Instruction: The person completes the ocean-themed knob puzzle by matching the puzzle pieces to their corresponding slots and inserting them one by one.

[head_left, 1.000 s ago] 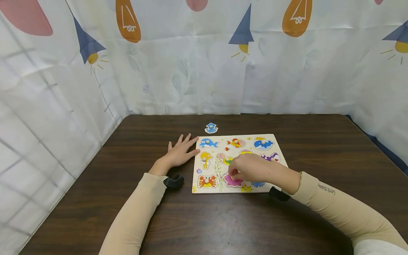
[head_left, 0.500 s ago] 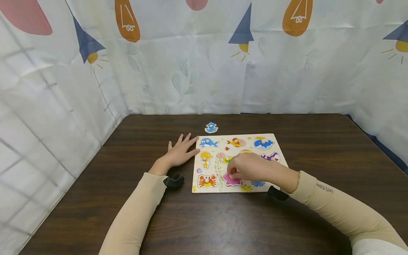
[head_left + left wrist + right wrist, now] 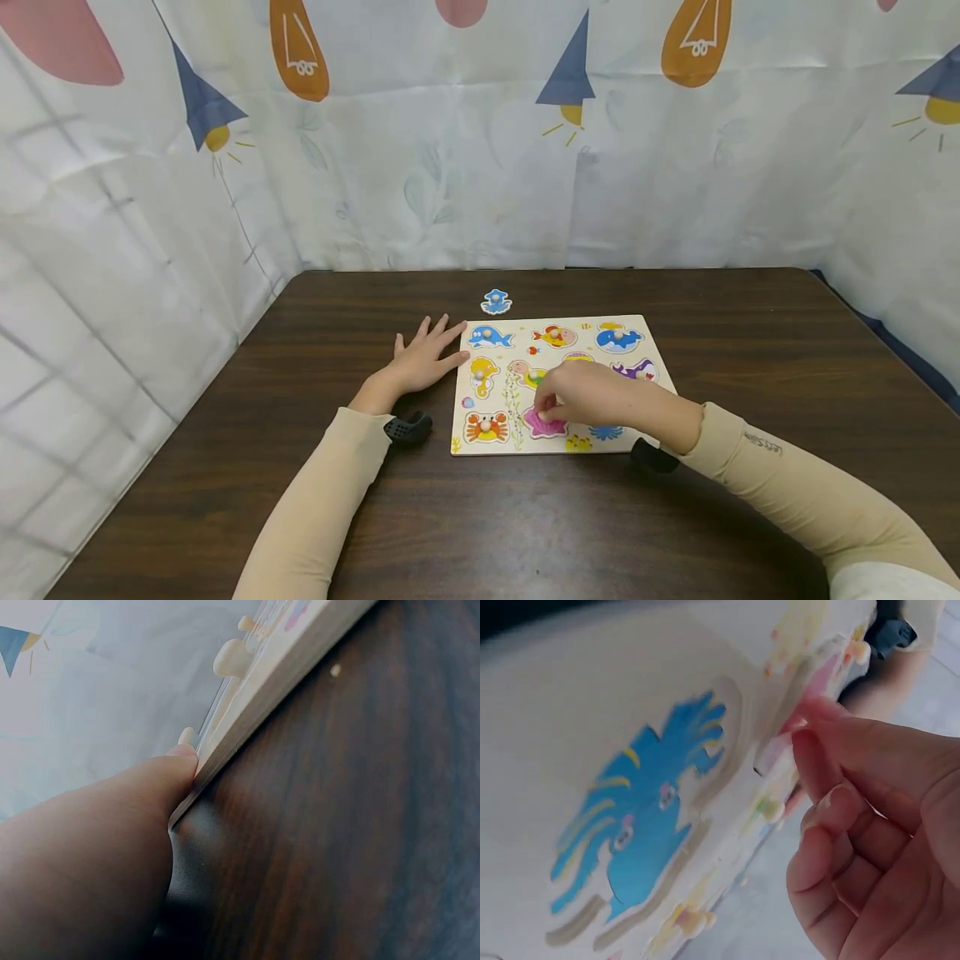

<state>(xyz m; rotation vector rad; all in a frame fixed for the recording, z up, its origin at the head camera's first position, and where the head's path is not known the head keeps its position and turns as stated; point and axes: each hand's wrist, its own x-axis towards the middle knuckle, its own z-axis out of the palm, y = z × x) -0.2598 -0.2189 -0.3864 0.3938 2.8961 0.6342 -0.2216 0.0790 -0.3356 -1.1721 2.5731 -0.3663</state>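
Note:
My right hand [image 3: 588,393] pinches the small knob of a pink seashell puzzle piece [image 3: 551,429] between thumb and index finger, at the front middle of a wooden knob puzzle board [image 3: 498,448]. In the right wrist view, the other fingers of that hand [image 3: 870,825] curl in. A blue octopus picture [image 3: 649,814] in a recess of the board shows beside the seashell. My left hand [image 3: 420,362] lies with fingers spread at the board's left edge. Its thumb [image 3: 176,776] touches that edge in the left wrist view.
Behind the board lies a loose blue octopus piece [image 3: 497,302]. Knobbed pieces sit in the board, among them a crab [image 3: 487,428], a seahorse [image 3: 483,379] and a blue whale [image 3: 618,341]. The dark wooden table [image 3: 480,533] ends at a patterned curtain [image 3: 480,183].
My right hand has shifted very slightly to the left, still pinching the seashell's knob. The left hand, the board and the loose octopus piece stay in place.

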